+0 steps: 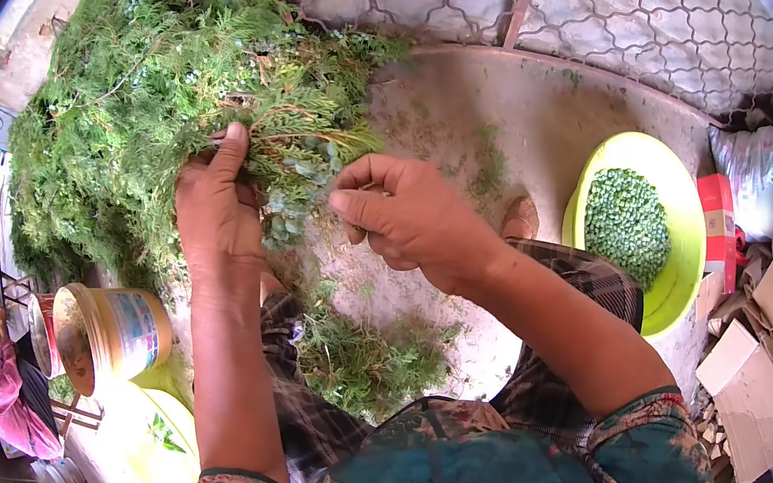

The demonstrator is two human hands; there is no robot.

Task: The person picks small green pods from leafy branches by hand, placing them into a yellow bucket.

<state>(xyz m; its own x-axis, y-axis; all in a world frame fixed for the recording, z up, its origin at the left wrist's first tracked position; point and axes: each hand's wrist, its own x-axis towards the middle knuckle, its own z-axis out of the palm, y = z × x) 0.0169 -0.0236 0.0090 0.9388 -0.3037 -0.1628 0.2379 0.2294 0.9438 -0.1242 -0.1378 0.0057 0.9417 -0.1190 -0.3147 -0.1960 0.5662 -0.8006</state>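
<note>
My left hand [222, 218] is closed around the stem of a leafy conifer sprig [309, 127], thumb on top. Pale blue-green cones [286, 218] hang from the sprig, between my two hands. At the sprig's right side, my right hand [424, 222] is held in a pinch, thumb against forefinger; whatever is between the fingertips is too small to make out. Behind and left of my left hand rises a big heap of cut conifer branches [118, 115]. A lime-yellow basin [683, 273], holding many small green cones [626, 221], stands beyond my right forearm.
Loose clippings [380, 354] lie on the floor between my legs. A yellowish bucket [132, 329] and another yellow basin [137, 434] stand at left, near a person in pink [4, 395]. Cardboard [762, 383] and a red box [716, 229] are at right. A metal lattice [595, 24] runs behind.
</note>
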